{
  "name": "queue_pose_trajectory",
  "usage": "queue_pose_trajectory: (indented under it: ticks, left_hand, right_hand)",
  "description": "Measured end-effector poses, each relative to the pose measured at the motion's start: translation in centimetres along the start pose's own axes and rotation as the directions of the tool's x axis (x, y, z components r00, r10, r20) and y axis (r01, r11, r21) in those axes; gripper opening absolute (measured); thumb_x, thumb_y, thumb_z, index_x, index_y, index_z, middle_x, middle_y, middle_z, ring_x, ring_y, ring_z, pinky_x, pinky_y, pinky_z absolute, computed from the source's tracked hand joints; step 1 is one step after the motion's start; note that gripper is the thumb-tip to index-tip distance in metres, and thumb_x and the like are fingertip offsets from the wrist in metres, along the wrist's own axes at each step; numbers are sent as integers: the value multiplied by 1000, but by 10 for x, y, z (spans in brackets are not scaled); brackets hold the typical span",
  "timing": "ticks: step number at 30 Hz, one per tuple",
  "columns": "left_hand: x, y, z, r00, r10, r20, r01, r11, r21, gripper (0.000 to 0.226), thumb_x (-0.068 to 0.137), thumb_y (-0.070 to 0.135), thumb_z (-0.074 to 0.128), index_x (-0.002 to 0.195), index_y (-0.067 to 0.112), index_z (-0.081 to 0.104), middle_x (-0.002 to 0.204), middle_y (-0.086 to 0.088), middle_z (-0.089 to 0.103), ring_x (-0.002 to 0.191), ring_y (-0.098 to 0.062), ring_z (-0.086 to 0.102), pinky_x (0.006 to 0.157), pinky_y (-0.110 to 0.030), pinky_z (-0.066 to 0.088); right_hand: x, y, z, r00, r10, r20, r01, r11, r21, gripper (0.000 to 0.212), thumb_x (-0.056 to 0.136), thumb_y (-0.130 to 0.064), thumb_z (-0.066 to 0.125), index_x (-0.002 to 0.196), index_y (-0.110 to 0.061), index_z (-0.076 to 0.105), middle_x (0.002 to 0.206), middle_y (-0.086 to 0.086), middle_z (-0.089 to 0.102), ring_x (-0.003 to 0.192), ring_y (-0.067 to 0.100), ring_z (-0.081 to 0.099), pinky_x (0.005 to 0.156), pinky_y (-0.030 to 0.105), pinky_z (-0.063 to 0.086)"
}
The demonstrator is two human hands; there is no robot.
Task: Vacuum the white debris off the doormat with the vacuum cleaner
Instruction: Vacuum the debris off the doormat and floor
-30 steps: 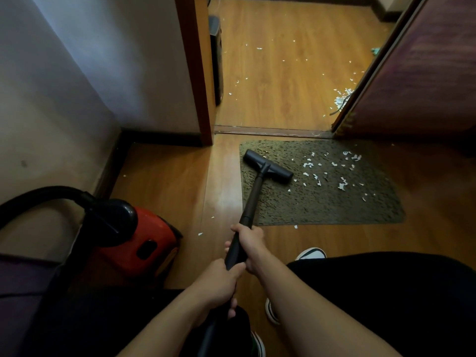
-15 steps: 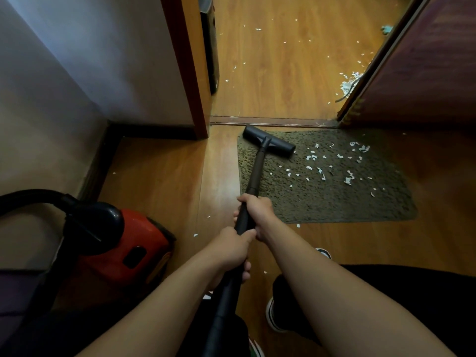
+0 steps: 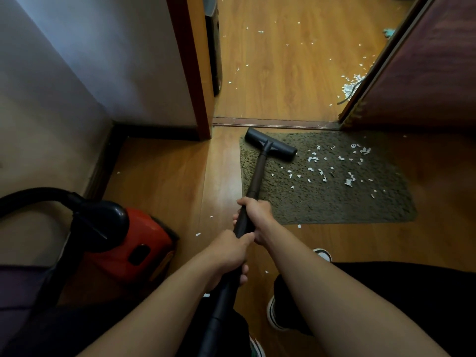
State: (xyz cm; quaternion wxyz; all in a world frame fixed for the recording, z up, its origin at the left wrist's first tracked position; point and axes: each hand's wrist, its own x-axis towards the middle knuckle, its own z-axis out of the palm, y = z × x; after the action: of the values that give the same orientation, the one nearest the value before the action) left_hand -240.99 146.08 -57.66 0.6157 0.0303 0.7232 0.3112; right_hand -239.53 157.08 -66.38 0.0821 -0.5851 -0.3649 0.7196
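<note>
Nozzle (image 3: 270,148) on doormat (image 3: 322,202) corner — beyond both hands.

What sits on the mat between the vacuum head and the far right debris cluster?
In the head view, only bare doormat pile and scattered white debris lie between the vacuum head and the right-hand cluster; nothing else.

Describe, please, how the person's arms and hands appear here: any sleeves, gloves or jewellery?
Both forearms are bare up to the frame's edge, with no sleeve in view. The left hand and right hand wear no gloves, and no rings, watch or bracelet show.
</note>
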Motion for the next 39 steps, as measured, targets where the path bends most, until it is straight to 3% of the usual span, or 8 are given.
queue_pose_trajectory:
  ticks: [7,14,18,20,22,27,32,39]
  left_hand:
    - [-48,-38,-16,1000,-10,-19,10,1000,23,28,101,38,47,100,11,53,59,-5,49,41,-13,46,42,-23,44]
    - [-80,-70,-14,1000,-28,-8,28,997,65,24,101,37,48,112,15,48,72,-6,50,44,-10,48,41,-24,45]
    - [-84,-77,-5,1000,-22,7,20,990,141,24,101,36,48,111,13,48,74,-6,52,41,-10,49,40,-24,46]
    - [-82,-77,0,998,-47,31,41,987,158,26,100,37,49,111,14,48,76,-6,53,42,-10,51,42,-25,47]
    - [-78,-74,6,997,-65,51,56,985,164,26,100,38,49,112,15,47,76,-6,54,44,-11,52,44,-26,48]
    - [-63,-61,20,996,-64,67,50,981,186,27,99,41,49,111,17,47,71,-6,56,47,-14,53,47,-27,49]
    - [-47,-41,36,998,-16,61,2,975,223,26,101,38,46,107,13,49,67,-5,53,43,-14,50,43,-24,48]
    - [-33,-30,53,998,0,61,-13,975,220,27,101,38,47,109,12,49,68,-7,52,44,-14,49,44,-24,46]
  right_hand:
    - [-53,33,15,999,37,24,-37,999,0,20,93,-7,65,106,2,54,59,13,62,45,22,63,46,30,54]
    - [-91,64,11,998,60,12,-60,997,46,20,95,-9,64,107,-3,49,63,16,62,46,22,63,49,32,55]
    - [-101,76,-5,998,51,-30,-48,994,102,17,95,-8,64,105,-2,51,52,9,60,41,21,61,43,30,52]
    - [-103,77,-14,997,55,-45,-49,991,122,14,95,-8,64,100,-5,52,49,8,60,42,22,61,44,30,52]
    - [-101,75,-22,997,49,-61,-41,990,132,12,95,-9,64,100,-7,53,59,11,62,45,21,62,45,31,53]
    - [-85,65,-40,995,43,-90,-31,991,131,24,95,-11,66,116,-2,57,71,13,64,49,21,65,45,29,53]
    - [-63,50,-52,993,39,-111,-20,986,168,25,94,-9,67,114,2,57,55,10,62,44,21,63,44,28,51]
    - [-46,40,-66,989,36,-142,-4,976,216,21,91,-7,67,106,0,55,55,10,57,38,21,58,40,26,48]
